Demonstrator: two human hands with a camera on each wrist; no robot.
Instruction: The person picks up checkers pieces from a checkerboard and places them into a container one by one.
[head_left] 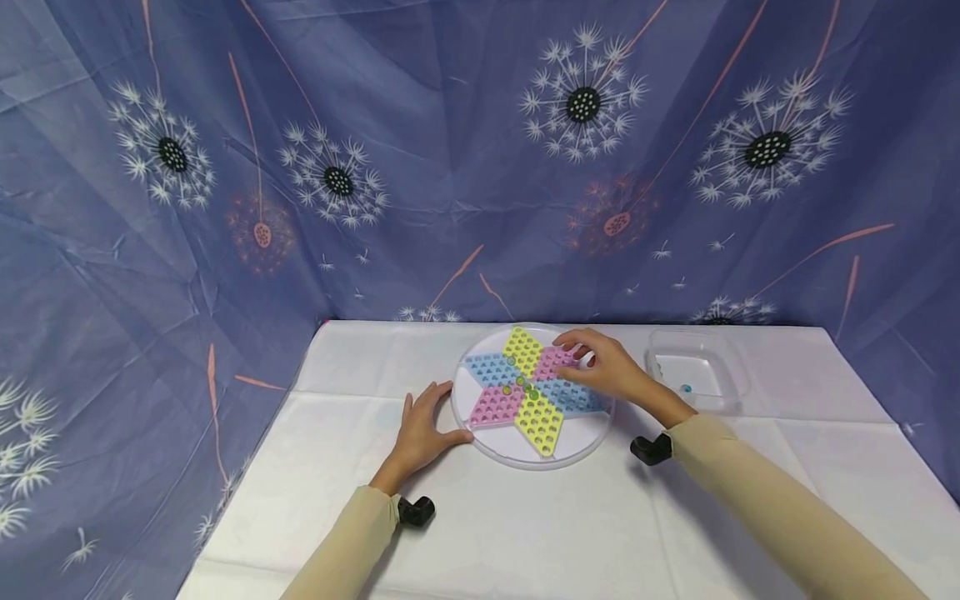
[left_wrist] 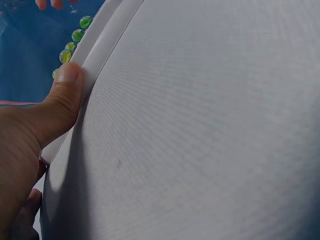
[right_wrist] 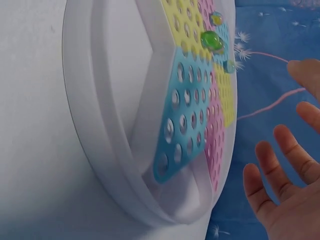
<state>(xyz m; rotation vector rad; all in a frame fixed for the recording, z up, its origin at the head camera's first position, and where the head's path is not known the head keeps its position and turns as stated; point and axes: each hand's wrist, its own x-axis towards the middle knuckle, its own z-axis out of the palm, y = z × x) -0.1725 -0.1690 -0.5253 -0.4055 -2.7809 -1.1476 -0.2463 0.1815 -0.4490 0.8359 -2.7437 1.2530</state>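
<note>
A round white Chinese checkers board (head_left: 427, 429) (right_wrist: 85, 100) bears a star of pink, yellow and blue hole panels. Several green-yellow glass marbles (head_left: 533, 395) (left_wrist: 77, 35) sit around its middle, and one clear bluish marble (right_wrist: 229, 66) lies farther off. My left hand (head_left: 422, 433) (left_wrist: 35, 125) rests at the board's left rim, thumb and fingers spread apart along it. Over the far right side of the board hovers my right hand (head_left: 606, 365) (right_wrist: 290, 185), its fingers loosely bent and apart, with nothing seen between them.
A clear plastic box (head_left: 708, 400) stands right of the board, with a blue marble (head_left: 686, 389) and a few others along its left side. White cloth (head_left: 570, 533) covers the table. A blue dandelion-print curtain (head_left: 450, 167) hangs behind and at the sides.
</note>
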